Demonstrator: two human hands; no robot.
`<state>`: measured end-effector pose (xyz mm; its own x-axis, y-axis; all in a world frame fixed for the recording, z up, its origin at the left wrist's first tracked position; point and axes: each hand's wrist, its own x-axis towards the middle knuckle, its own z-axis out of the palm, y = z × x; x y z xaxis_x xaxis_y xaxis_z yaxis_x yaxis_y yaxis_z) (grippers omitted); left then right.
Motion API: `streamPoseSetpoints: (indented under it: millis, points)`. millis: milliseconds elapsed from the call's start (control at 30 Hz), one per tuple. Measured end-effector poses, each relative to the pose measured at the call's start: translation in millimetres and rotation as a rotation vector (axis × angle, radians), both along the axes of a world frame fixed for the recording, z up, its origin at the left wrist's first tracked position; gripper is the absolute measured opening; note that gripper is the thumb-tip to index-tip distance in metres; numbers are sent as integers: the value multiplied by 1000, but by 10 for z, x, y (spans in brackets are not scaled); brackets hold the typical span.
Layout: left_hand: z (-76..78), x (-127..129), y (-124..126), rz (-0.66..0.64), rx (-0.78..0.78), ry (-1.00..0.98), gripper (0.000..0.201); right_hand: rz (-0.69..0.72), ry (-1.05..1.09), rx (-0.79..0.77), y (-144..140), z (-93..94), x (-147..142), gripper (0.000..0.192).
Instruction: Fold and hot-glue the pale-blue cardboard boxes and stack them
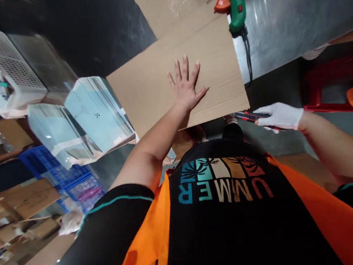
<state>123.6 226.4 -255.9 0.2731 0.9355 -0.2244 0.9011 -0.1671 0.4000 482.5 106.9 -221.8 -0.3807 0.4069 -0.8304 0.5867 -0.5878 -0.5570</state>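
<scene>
My bare left hand [187,91] lies flat on a brown cardboard sheet [147,81], palm down with its fingers spread. The sheet rests on the table and sticks out past its near edge. To the right, below the sheet's corner, my right hand [281,116] wears a white glove and is closed around a slim red-and-black hand tool [247,116]. The tool's exact kind is unclear; its far end points left, close to the sheet's edge. Above the sheet, a green glue gun [238,7] with an orange trigger lies at the table's back.
Bundled pale-blue printed sheets [96,114] stand left of the cardboard. Blue plastic crates [62,171] are lower down, near cardboard pieces [24,199]. The glue gun's black cord [247,56] hangs over the metal tabletop [292,15]. A red stool [329,82] and another person's arm [349,35] are at right.
</scene>
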Motion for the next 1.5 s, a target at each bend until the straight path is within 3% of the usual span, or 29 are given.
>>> streamPoseSetpoints:
  millis: [100,233,367,467,600,733,900,1233,1333,1500]
  points:
    - [31,16,0,12,-14,6,108,-22,55,-45,12,-43,-352,44]
    - [17,60,6,21,-22,-10,109,18,61,41,-70,-69,-825,30]
    - [-19,-14,76,11,-33,-37,110,0,8,46,-143,-20,-895,34]
    - [74,-339,132,-59,-39,-46,118,-9,-19,44,-92,33,-758,36]
    - [287,-1001,37,-79,-15,2,128,-29,-15,33,29,82,-593,37]
    - [271,-1349,-164,-8,-25,32,128,-7,-17,-11,93,98,-590,42]
    - [117,-1316,-215,35,-57,-37,118,47,-35,-2,128,75,-738,46]
    - [90,-1332,-163,-7,-88,10,120,133,64,58,-4,-147,-1508,38]
    - [79,-1323,-154,-18,-96,33,123,104,60,42,-54,-138,-1503,45]
    - [62,-1322,-136,26,-85,-7,120,135,47,-13,-4,-66,-1228,52]
